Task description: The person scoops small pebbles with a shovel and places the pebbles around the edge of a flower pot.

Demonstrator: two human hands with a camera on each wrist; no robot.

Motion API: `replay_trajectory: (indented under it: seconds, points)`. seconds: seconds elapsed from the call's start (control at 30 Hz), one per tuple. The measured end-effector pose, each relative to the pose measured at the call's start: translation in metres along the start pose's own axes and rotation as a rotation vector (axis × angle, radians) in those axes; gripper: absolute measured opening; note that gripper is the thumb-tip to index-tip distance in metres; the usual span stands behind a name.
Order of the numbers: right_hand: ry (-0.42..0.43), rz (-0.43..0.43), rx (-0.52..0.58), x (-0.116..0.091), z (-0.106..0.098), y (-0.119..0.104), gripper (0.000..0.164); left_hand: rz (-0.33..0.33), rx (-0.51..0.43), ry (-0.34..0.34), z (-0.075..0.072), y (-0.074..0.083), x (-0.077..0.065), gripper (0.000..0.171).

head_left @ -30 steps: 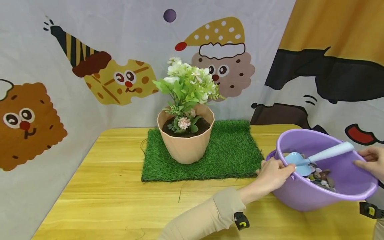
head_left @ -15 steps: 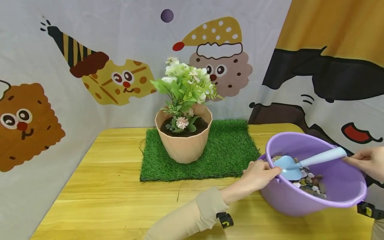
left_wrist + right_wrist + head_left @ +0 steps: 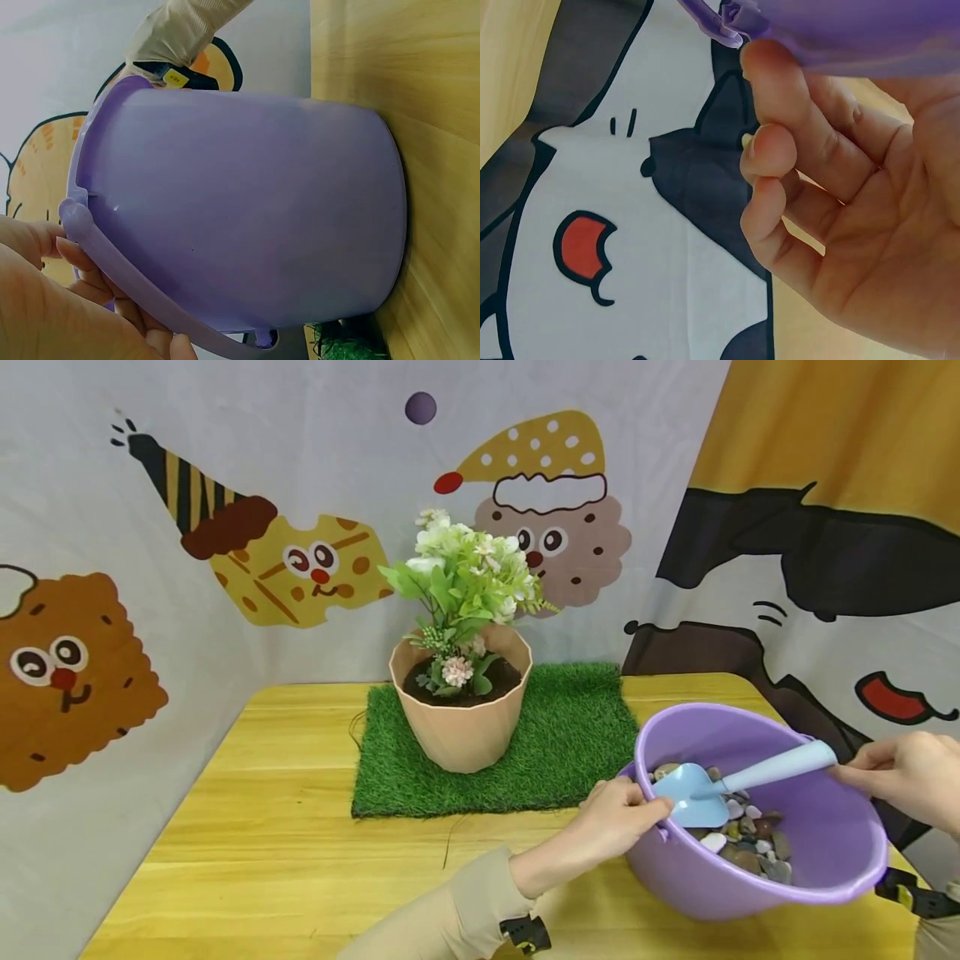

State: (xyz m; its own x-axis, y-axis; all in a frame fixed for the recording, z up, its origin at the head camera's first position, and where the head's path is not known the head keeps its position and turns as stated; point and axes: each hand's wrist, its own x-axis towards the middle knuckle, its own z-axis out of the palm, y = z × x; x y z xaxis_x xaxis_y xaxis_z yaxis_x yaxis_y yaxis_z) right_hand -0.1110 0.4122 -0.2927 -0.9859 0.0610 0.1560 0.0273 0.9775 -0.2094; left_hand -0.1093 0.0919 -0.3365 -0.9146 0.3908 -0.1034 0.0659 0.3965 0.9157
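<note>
A purple bucket [image 3: 697, 893] stands at the right of the table, its mouth facing up toward the head camera. Several mixed pebbles [image 3: 753, 852] lie in its bottom. A light blue hand trowel [image 3: 738, 781] leans inside, blade over the pebbles and handle toward the right rim. My left hand [image 3: 611, 822] grips the left rim, thumb on top; in the left wrist view its fingers lie by the bucket's handle [image 3: 135, 274]. On the opposite rim, my right hand [image 3: 911, 772] pinches the edge. The right wrist view shows its fingers [image 3: 780, 82] curled below the purple rim.
A beige flowerpot [image 3: 461, 735] with dark soil and a white-flowered plant [image 3: 472, 568] stands on a green artificial grass mat [image 3: 585, 752]. The mat lies left of the bucket on the yellow wooden table [image 3: 300, 860]. A cartoon-printed cloth [image 3: 337, 427] hangs behind.
The bucket has moved left and toward me, with both hands on its rim. Trowel and pebbles have travelled with it. Flowerpot and mat have stayed in place.
</note>
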Motion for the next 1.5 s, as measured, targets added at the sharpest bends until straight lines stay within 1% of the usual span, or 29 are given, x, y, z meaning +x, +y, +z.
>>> replay_trajectory:
  seconds: [0.1, 0.2, 0.3, 0.5, 0.7, 0.93, 1.17, 1.23, 1.37, 1.5]
  points:
    - [-0.012, -0.019, -0.004, -0.002, 0.0, -0.009, 0.023, 0.041, -0.007, -0.013, -0.007, -0.004, -0.005, 0.029]
    - [-0.016, -0.048, -0.019, -0.004, 0.002, -0.016, 0.025, 0.059, -0.029, -0.033, -0.015, -0.009, -0.009, 0.027]
    - [-0.046, -0.06, -0.003, -0.005, 0.003, -0.021, 0.025, 0.05, -0.042, -0.044, -0.024, -0.012, -0.013, 0.026]
    - [-0.119, -0.094, 0.03, -0.005, 0.004, -0.031, 0.021, 0.025, 0.001, -0.043, -0.037, -0.017, -0.018, 0.027]
    - [-0.148, -0.127, 0.042, -0.005, 0.005, -0.042, 0.021, -0.001, -0.033, -0.06, -0.046, -0.023, -0.022, 0.025]
    - [-0.179, -0.154, 0.088, -0.004, 0.009, -0.055, 0.025, 0.01, -0.072, -0.084, -0.061, -0.03, -0.029, 0.025]
    - [-0.201, -0.224, 0.149, 0.0, 0.011, -0.07, 0.025, 0.011, -0.049, -0.082, -0.078, -0.04, -0.034, 0.026]
    - [-0.21, -0.245, 0.159, 0.001, 0.011, -0.076, 0.024, 0.017, -0.054, -0.085, -0.083, -0.043, -0.037, 0.027]
    - [-0.209, -0.284, 0.162, 0.0, 0.012, -0.089, 0.025, 0.032, -0.1, -0.1, -0.092, -0.048, -0.042, 0.029]
    - [-0.221, -0.293, 0.168, 0.0, 0.012, -0.102, 0.025, 0.044, -0.119, -0.107, -0.1, -0.052, -0.045, 0.031]
